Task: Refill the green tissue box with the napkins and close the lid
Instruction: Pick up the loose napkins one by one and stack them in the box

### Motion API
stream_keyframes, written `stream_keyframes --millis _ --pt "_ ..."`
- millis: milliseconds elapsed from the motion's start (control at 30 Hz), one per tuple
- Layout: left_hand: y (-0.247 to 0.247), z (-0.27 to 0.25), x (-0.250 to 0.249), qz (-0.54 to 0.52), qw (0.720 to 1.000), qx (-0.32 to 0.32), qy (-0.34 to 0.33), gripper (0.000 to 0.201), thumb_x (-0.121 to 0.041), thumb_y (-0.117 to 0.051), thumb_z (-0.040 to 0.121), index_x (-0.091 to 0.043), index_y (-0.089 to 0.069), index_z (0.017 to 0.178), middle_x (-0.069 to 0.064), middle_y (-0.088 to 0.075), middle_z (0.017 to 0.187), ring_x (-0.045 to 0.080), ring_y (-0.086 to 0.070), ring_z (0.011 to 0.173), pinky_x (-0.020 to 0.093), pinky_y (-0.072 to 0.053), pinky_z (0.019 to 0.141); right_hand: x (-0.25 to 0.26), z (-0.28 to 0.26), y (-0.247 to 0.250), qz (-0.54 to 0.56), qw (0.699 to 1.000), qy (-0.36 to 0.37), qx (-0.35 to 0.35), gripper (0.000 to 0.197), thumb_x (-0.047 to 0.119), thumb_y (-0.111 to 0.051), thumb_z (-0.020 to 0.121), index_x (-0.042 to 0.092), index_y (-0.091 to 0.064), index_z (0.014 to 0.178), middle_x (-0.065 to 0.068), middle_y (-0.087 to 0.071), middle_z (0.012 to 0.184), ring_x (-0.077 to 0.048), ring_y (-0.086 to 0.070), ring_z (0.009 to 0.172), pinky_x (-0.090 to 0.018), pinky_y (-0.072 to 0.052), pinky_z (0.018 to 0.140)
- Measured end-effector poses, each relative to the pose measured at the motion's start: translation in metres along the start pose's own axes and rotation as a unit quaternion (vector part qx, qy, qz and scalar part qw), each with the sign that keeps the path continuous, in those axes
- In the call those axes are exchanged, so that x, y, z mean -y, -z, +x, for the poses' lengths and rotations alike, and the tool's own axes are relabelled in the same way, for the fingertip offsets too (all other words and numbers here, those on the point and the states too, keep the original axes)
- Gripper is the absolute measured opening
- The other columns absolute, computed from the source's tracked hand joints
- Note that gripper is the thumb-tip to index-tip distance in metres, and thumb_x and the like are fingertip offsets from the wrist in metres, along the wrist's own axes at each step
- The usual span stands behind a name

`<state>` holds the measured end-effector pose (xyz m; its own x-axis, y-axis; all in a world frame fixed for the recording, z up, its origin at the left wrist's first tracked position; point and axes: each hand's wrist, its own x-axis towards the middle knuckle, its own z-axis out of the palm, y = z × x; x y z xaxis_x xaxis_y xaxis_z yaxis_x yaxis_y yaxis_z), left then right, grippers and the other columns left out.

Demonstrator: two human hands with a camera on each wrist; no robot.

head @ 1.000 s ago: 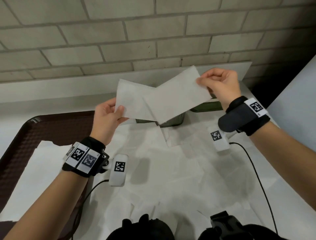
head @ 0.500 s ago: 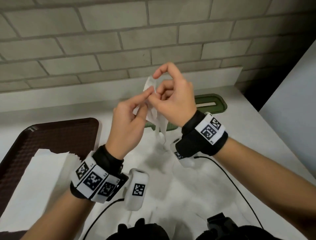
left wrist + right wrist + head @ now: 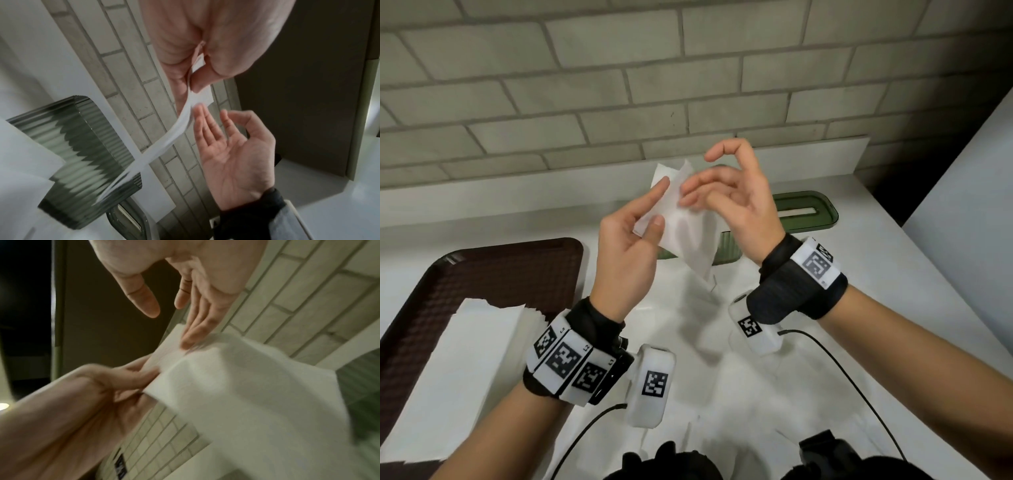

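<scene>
Left hand (image 3: 625, 253) pinches the napkin (image 3: 685, 233) at thumb and forefinger — right hand (image 3: 739, 205) slack-fingered, fingertips brushing it.

1. Head view: even, soft indoor light; the brick wall (image 3: 619, 85) is evenly lit and the white desk (image 3: 893, 274) bright, without glare.
2. Soft grey shadows of the hands fall on the white paper (image 3: 705, 342) near the centre.
3. The corner at 2 o'clock goes dark.
4. Wide-angle bending curves the brick courses towards the edges.
5. Left wrist view: the green box (image 3: 82, 146) at 8 o'clock is smeared by motion blur; the napkin (image 3: 164, 142) is a streak.
6. Right wrist view: dim and warm-toned, black from 9 to 11 o'clock; the napkin there (image 3: 257, 402) is soft and out of focus.
</scene>
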<state>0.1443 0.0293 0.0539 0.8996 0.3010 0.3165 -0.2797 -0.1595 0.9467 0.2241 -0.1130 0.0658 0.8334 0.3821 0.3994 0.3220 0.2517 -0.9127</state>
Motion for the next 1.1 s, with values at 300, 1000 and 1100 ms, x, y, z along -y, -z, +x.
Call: stream_keyframes --millis 300,1000,1100 --pt "0.012 0.019 -0.010 -0.120 0.991 0.042 -0.045 0.054 0.019 -0.036 0.092 -0.015 -0.045 0.133 0.006 -0.068 0.087 0.018 -0.062 0.079 0.029 -0.052 0.072 -0.036 0.014 0.048 -0.134 0.967 -0.157 0.147 0.082 0.010 -0.087 0.061 0.017 -0.043 0.131 -0.008 -0.066 0.119 -0.022 -0.067 0.104 -0.035 -0.055 0.090" --pt "-0.011 0.123 0.104 0.651 0.745 0.131 0.062 0.005 -0.018 -0.066 0.075 -0.020 -0.069 0.079 -0.002 -0.070 0.081 0.025 -0.064 0.082 0.040 -0.031 0.095 -0.110 0.074 0.060 -0.673 0.725 -0.090 0.118 0.015 0.026 -0.056 0.085 0.023 -0.070 0.081 0.004 -0.066 0.082 -0.024 -0.056 0.099 -0.037 -0.030 0.094" --pt "-0.013 0.125 0.105 0.684 0.710 0.158 0.060 0.011 -0.026 -0.066 0.074 -0.018 -0.068 0.081 0.001 -0.070 0.078 0.026 -0.063 0.077 0.044 -0.028 0.098 -0.109 0.071 0.058 -0.691 0.703 -0.083 0.143 0.027 0.038 -0.053 0.091 0.022 -0.073 0.085 -0.008 -0.066 0.090 -0.027 -0.052 0.104 -0.039 -0.030 0.096"
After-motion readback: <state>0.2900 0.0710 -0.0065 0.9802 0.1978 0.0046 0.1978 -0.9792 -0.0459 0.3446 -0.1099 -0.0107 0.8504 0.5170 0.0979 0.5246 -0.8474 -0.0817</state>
